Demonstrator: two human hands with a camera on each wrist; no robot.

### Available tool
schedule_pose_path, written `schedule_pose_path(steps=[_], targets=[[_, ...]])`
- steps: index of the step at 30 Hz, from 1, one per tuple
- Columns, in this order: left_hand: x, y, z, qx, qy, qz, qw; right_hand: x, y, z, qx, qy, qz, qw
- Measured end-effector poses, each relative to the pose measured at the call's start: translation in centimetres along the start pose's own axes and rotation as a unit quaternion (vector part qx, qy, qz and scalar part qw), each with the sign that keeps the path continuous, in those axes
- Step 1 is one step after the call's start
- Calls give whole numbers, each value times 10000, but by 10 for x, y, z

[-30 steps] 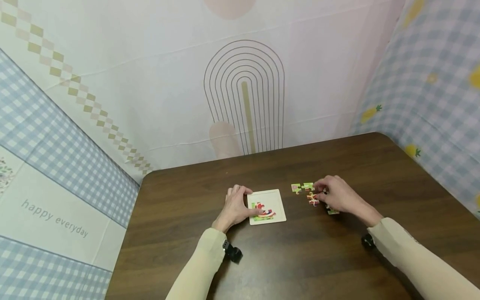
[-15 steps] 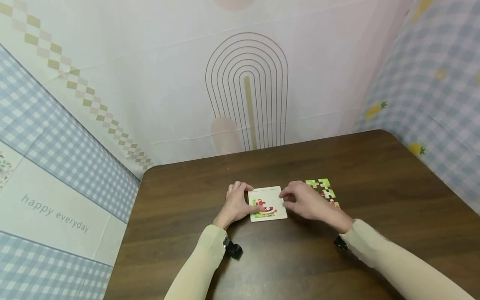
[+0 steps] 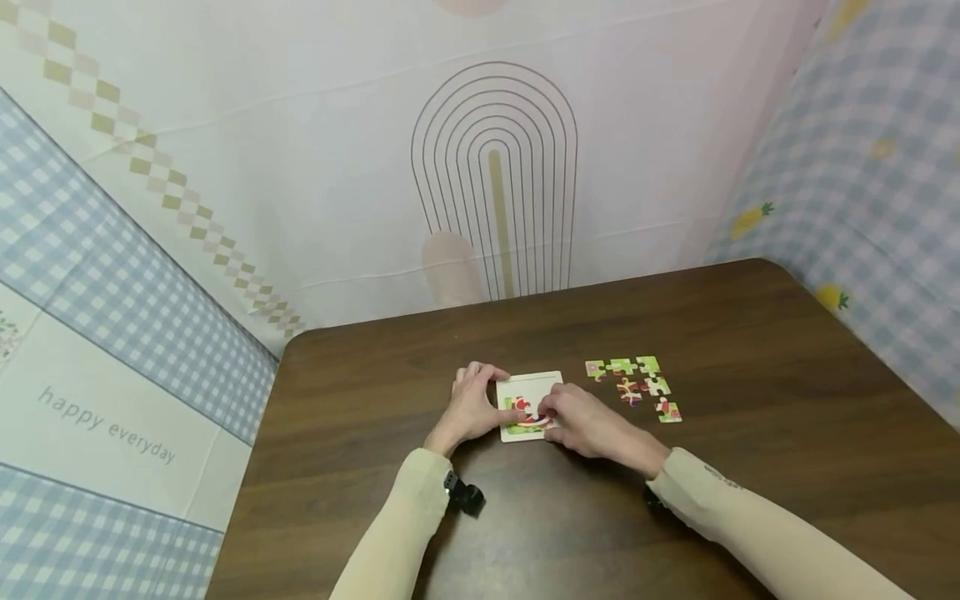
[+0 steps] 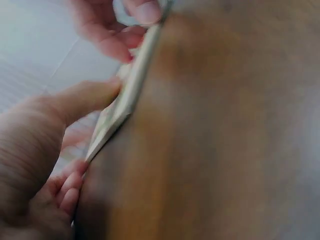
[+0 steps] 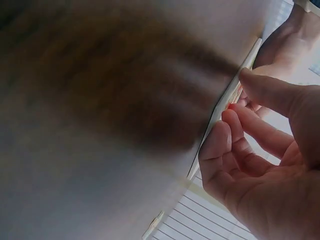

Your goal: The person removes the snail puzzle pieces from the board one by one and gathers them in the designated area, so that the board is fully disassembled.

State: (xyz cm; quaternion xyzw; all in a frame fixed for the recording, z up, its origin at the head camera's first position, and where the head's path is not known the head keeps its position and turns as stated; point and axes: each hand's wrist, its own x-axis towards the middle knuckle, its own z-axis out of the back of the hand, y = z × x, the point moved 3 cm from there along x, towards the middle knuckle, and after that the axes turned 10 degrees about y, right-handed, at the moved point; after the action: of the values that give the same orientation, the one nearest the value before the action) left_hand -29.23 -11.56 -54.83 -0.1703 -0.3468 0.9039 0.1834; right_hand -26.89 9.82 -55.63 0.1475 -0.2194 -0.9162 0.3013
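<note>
A small square cream puzzle tray [image 3: 531,385] lies on the brown table, with joined red and green puzzle pieces [image 3: 525,430] filling its front part. My left hand [image 3: 468,408] holds it at the left side, thumb laid over the pieces and fingers by the far left corner. Over the tray's right half is my right hand [image 3: 588,425], its fingers bent and the thumb near the edge. In the right wrist view, a sliver of red [image 5: 231,105] shows at the fingertips of the right hand; a puzzle piece there is mostly hidden.
Several loose puzzle pieces [image 3: 622,366] lie right of the tray, among them a red and yellow one [image 3: 628,390] and a red and green one [image 3: 668,410]. The brown table [image 3: 375,375] meets a patterned cloth wall [image 3: 337,167] at the back.
My right hand has moved left from the loose pieces, past the tray's right edge, and onto its right half. The left hand has stayed on the tray. The loose pieces are uncovered now.
</note>
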Motion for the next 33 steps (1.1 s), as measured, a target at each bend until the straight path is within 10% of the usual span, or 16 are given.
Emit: schedule_pose_path(steps=[18, 33], targets=[[-12, 3, 2, -211, 127, -344, 9991, 9, -18, -11, 272, -1, -294, 9992], [-11, 4, 1, -205, 176, -261, 9993, -16, 31, 31, 806, 214, 28, 9965]])
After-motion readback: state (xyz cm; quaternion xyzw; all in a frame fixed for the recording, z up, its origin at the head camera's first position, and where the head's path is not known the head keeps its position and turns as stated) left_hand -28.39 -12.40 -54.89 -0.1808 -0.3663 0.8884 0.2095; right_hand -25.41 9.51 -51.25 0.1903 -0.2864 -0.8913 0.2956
